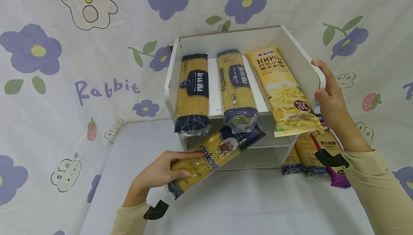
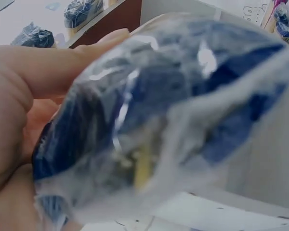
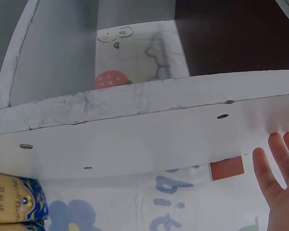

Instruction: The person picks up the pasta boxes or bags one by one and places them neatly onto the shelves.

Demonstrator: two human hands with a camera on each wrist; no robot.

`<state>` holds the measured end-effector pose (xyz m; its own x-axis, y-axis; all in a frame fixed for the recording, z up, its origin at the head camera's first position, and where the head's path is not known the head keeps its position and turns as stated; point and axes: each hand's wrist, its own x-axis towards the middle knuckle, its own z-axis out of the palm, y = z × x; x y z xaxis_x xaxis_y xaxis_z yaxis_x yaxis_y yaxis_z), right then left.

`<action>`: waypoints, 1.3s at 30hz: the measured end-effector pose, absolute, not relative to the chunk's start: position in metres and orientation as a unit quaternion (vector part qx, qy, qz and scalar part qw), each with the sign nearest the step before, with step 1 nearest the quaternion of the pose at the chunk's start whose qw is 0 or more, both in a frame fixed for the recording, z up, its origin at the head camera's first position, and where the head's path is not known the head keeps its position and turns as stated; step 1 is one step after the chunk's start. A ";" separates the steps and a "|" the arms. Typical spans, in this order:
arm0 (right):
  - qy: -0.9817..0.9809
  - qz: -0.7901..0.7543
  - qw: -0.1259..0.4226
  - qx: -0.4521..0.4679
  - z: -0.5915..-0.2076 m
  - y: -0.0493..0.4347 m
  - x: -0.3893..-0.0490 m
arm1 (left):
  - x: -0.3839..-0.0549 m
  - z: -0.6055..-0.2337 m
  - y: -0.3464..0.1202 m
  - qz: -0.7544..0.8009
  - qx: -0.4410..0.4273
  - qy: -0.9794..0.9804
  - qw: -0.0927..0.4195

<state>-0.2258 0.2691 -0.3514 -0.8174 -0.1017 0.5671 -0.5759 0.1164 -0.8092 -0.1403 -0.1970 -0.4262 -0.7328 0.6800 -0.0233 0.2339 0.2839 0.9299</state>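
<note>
My left hand grips a yellow pack of spaghetti marked "ankara", thumb on the near side and fingers over the top. The pack tilts up to the right, its far end just below the shelf's upper tier. In the left wrist view the crinkled blue wrapper end fills the middle. With my right hand I hold the side panel of the white shelf, index finger over its upper edge and thumb at its front corner. Straight fingers touch this panel in the right wrist view.
On the upper tier lie two "la sicilia" spaghetti packs and a yellow noodle pack, their ends jutting past the front edge. Several more packs stand right of the shelf on the white table. Flower-printed cloth hangs behind.
</note>
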 end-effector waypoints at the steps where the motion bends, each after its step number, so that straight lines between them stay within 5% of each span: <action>1: -0.720 0.625 0.191 0.234 -0.351 0.269 -0.226 | -0.140 -0.429 -0.197 0.526 0.296 0.769 0.209; 15: -0.715 0.631 0.192 0.233 -0.350 0.267 -0.224 | -0.129 -0.462 -0.192 0.607 0.255 0.745 0.108; 39: -0.707 0.638 0.190 0.238 -0.353 0.270 -0.228 | -0.113 -0.501 -0.144 0.766 0.121 0.631 0.015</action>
